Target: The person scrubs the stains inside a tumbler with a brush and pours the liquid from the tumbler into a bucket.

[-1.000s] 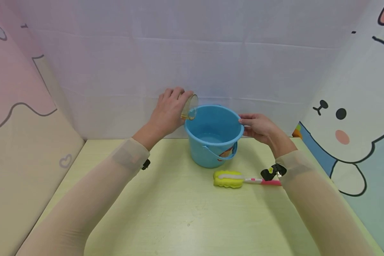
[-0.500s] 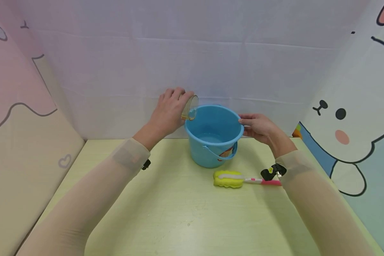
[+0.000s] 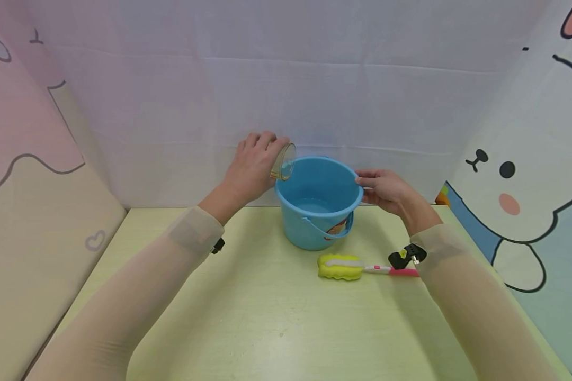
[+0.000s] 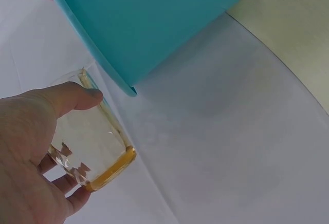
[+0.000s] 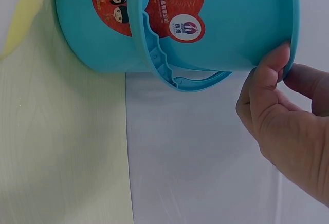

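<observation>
A clear, amber-tinted glass (image 3: pixel 284 161) is tipped sideways, its mouth toward the blue bucket (image 3: pixel 314 230) and level with the rim. My left hand (image 3: pixel 251 168) grips it from the left; in the left wrist view the thumb lies along one side of the glass (image 4: pixel 92 142) and fingertips show on the other. Some shallow liquid seems to lie on the bucket's floor. At the right, my right hand (image 3: pixel 385 191) pinches the bucket's rim between thumb and fingers, as the right wrist view shows. The bucket stands upright with its handle (image 5: pixel 149 54) hanging down over a red sticker.
A sponge brush (image 3: pixel 340 267) with a yellow head and pink-and-white handle lies in front of the bucket, partly under the right wrist. Small droplets dot the pale wooden table (image 3: pixel 248 328). A white cloth wall (image 3: pixel 209 106) rises right behind the bucket.
The left hand and the tipped glass have sunk very slightly. The right hand and the bucket have kept their place.
</observation>
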`<state>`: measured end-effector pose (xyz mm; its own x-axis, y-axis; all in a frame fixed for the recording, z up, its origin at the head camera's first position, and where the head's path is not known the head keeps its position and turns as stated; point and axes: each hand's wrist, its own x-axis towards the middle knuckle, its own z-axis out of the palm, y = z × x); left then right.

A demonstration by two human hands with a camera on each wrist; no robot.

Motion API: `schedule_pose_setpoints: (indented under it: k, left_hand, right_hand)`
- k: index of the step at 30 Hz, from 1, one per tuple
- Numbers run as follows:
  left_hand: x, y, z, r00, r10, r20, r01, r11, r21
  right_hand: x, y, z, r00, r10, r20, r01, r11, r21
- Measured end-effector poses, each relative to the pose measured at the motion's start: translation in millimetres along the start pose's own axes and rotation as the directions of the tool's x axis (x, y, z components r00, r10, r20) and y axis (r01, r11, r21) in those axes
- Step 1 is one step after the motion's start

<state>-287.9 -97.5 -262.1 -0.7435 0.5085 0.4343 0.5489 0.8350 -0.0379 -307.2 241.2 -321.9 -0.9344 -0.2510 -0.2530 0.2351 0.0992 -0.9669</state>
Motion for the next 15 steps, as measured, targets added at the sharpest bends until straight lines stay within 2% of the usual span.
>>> schedule_pose_setpoints:
  k: [15]
  left_hand:
    - [-0.4, 0.9, -0.6, 1.0, 0.007, 0.013, -0.007, 1.0, 0.016]
  right_hand:
    - [0.6, 1.1, 0.1, 1.0, 0.0, -0.004, 0.0, 1.0, 0.005]
